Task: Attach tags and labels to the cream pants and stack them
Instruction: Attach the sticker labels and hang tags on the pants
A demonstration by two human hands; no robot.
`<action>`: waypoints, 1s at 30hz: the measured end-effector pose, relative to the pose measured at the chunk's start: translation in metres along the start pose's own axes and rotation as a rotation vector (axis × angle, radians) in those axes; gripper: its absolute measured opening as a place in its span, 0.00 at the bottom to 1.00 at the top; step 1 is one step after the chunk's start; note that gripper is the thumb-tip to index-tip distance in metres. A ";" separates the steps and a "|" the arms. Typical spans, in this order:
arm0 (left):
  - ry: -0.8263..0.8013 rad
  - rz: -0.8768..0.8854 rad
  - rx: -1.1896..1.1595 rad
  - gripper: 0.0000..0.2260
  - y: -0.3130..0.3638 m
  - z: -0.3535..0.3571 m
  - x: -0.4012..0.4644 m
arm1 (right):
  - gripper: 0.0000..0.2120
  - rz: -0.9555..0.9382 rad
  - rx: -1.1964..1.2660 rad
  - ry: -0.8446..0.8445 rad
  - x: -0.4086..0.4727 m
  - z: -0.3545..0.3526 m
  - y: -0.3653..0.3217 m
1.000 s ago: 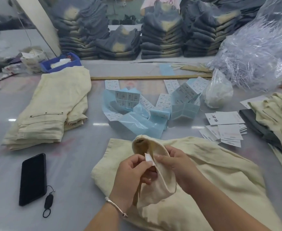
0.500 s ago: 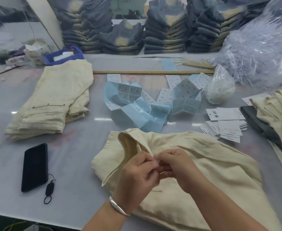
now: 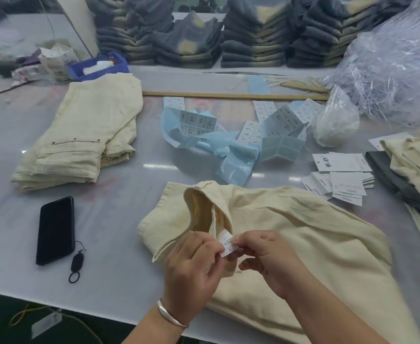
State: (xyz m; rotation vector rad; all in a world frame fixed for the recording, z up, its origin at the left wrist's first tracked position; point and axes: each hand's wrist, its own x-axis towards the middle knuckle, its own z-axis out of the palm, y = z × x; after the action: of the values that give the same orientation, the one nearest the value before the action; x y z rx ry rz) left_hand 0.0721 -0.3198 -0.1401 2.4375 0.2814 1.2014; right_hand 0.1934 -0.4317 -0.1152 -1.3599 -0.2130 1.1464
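Nearest, the left hand [image 3: 194,266], silver bangle [image 3: 170,316] at the wrist, and the right hand [image 3: 266,259]: both pinch a small white care label [image 3: 227,244] between thumb and fingers, remaining fingers curled. Label sewn inside the turned-out waistband of the cream pants [image 3: 303,234], which lie flat on the grey table [image 3: 119,219] at its near edge.
Left of the pants: black phone [image 3: 55,230], face down or dark, with a looped strap [image 3: 76,263] beside it.
Right, beyond the pants: loose white hang tags [image 3: 340,177]; a heap of cream garments over a grey one [image 3: 417,165] at the table's right edge.
Middle: blue-backed label sheets [image 3: 231,140], crumpled and unfolded.
Left, farther: stack of folded cream pants [image 3: 85,135].
Behind: wooden ruler [image 3: 228,95], small plastic bag [image 3: 335,120], large clear plastic bundle [image 3: 397,65], blue bin [image 3: 97,67].
Farthest: piles of folded dark trousers [image 3: 253,33].
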 end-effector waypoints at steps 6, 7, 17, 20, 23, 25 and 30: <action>-0.011 -0.043 -0.069 0.04 -0.009 0.000 -0.005 | 0.10 -0.053 -0.031 -0.001 -0.006 0.004 -0.002; 0.006 -0.116 -0.074 0.04 -0.015 0.000 -0.005 | 0.10 -0.056 -0.024 0.004 -0.006 0.003 -0.001; 0.342 -1.229 0.127 0.06 -0.157 -0.051 -0.001 | 0.08 -0.141 -0.310 0.553 0.009 -0.089 -0.006; 0.122 -0.815 0.157 0.10 -0.136 -0.032 0.014 | 0.08 -0.137 -0.360 0.636 0.019 -0.118 -0.011; -0.260 -0.430 0.397 0.15 -0.118 0.009 0.026 | 0.08 -0.107 -0.347 0.598 0.033 -0.125 -0.016; -0.237 -0.525 0.495 0.07 -0.111 0.034 0.047 | 0.10 -0.086 -0.350 0.555 0.043 -0.123 -0.016; -0.175 -0.168 0.152 0.10 -0.084 0.097 0.124 | 0.12 -0.071 -0.354 0.479 0.061 -0.121 -0.013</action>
State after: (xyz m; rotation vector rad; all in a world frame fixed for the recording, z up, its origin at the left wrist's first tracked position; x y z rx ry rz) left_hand 0.2241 -0.2265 -0.1422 2.5694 0.5312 0.9186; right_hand 0.3151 -0.4627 -0.1673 -1.8829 -0.1173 0.7141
